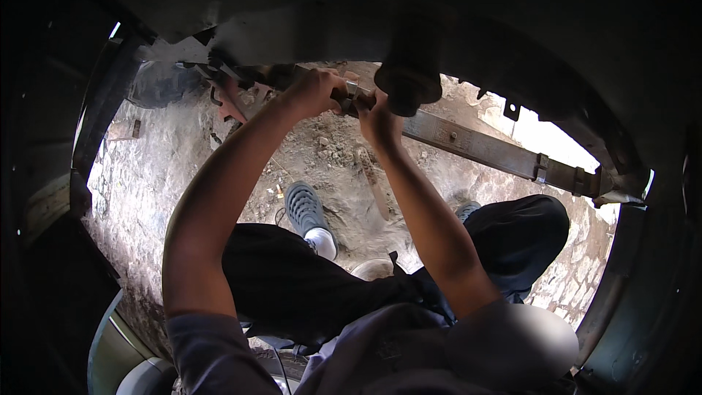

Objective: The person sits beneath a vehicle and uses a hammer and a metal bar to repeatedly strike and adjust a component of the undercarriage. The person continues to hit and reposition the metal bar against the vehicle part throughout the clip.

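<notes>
A long steel leaf spring [472,145] runs from the upper middle down to the right, under a dark vehicle body. My left hand [319,92] is closed round its left part, fingers curled over the metal. Close beside it, my right hand [382,121] also grips the spring from below, its thumb raised along the side. Between the two hands shows a small shiny metal piece [352,89], perhaps a clamp; its full shape is hidden by my fingers. A dark round rubber stop [411,77] hangs just above my right hand.
The dark wheel-arch edge [599,128] curves overhead and down both sides. A metal band [541,167] wraps the spring's right part. Reddish metal parts [231,101] stand left of my hands. A flat metal strip [374,184] lies on the dirt near my grey shoe [306,211].
</notes>
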A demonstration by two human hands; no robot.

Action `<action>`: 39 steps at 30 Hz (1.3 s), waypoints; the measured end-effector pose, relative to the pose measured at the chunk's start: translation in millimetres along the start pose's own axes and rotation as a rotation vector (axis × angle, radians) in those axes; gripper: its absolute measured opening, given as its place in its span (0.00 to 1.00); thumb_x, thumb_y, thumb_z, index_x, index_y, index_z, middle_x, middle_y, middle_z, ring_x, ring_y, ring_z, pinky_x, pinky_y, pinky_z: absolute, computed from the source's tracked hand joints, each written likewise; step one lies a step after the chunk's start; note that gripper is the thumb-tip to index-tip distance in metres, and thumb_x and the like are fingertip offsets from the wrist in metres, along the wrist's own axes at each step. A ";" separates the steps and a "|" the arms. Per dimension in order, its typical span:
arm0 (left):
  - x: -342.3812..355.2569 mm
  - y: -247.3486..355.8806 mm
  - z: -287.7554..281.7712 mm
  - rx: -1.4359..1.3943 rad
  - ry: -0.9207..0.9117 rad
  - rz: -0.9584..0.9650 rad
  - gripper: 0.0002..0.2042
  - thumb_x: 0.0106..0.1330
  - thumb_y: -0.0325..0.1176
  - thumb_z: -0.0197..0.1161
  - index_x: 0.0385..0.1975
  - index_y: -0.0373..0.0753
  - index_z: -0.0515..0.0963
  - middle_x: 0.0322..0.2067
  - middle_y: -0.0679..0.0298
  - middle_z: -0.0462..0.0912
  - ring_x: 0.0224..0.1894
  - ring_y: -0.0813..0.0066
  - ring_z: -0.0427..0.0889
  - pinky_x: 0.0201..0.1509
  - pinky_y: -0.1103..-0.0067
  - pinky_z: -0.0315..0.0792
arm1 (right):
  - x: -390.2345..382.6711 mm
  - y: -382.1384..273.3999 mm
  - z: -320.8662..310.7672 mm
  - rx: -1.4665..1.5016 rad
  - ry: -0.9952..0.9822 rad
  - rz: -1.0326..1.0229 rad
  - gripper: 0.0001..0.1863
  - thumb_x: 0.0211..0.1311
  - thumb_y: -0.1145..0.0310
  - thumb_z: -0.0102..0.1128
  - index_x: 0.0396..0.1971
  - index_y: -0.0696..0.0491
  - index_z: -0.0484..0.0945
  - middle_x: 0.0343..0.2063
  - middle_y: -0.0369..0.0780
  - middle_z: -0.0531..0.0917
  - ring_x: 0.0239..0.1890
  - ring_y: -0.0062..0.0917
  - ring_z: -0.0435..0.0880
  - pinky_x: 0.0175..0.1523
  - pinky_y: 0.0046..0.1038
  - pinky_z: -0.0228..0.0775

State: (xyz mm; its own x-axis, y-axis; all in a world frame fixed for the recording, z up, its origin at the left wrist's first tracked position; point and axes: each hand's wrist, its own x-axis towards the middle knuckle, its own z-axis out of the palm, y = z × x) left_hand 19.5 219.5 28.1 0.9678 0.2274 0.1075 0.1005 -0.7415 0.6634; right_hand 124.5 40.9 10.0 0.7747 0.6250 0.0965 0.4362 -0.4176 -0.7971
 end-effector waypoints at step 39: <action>-11.9 35.7 2.8 0.044 0.078 -0.145 0.20 0.45 0.30 0.83 0.40 0.38 0.86 0.40 0.59 0.84 0.42 0.64 0.87 0.50 0.71 0.80 | -23.9 15.8 17.4 0.053 0.187 0.098 0.15 0.55 0.60 0.76 0.26 0.55 0.82 0.25 0.44 0.86 0.32 0.41 0.86 0.43 0.41 0.74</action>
State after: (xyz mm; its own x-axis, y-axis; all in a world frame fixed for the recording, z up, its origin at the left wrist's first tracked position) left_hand 12.2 188.5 48.5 0.9217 0.3815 0.0711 0.2501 -0.7240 0.6429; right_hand 104.8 30.9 -15.2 0.8858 0.4479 0.1214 0.3334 -0.4323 -0.8378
